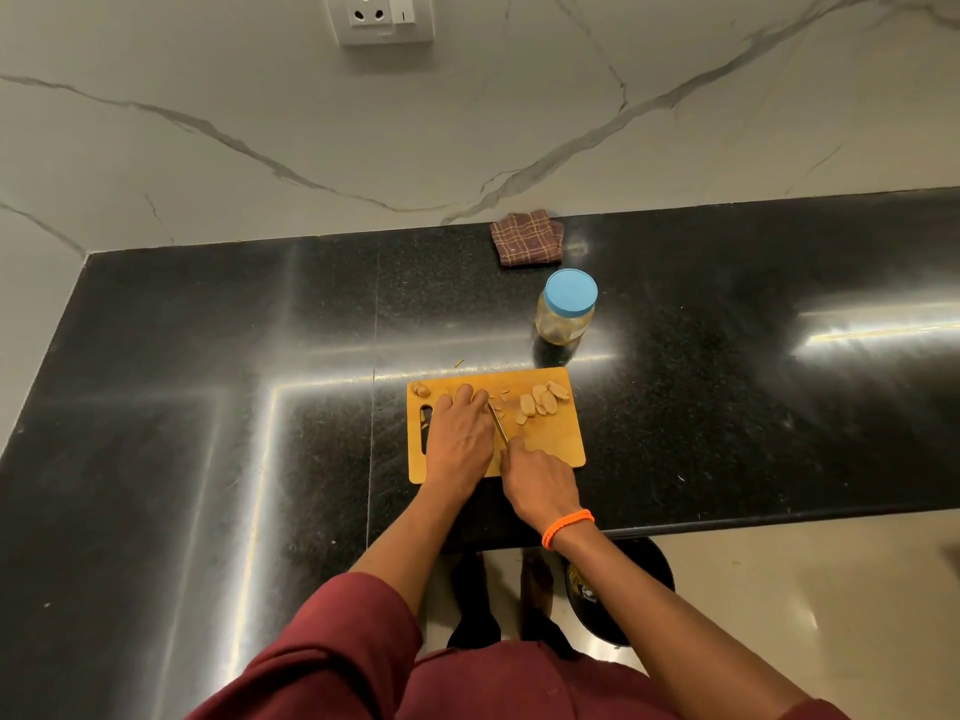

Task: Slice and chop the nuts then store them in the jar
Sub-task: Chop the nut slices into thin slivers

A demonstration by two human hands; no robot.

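While the right hand [540, 480] grips the knife [497, 424], the left hand [460, 433] pins nuts [540, 400].

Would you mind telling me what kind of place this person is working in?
Most likely a home kitchen: a polished black granite countertop meets a marble-look wall with a power socket, and a wooden cutting board of sliced nuts lies beside a blue-lidded jar.
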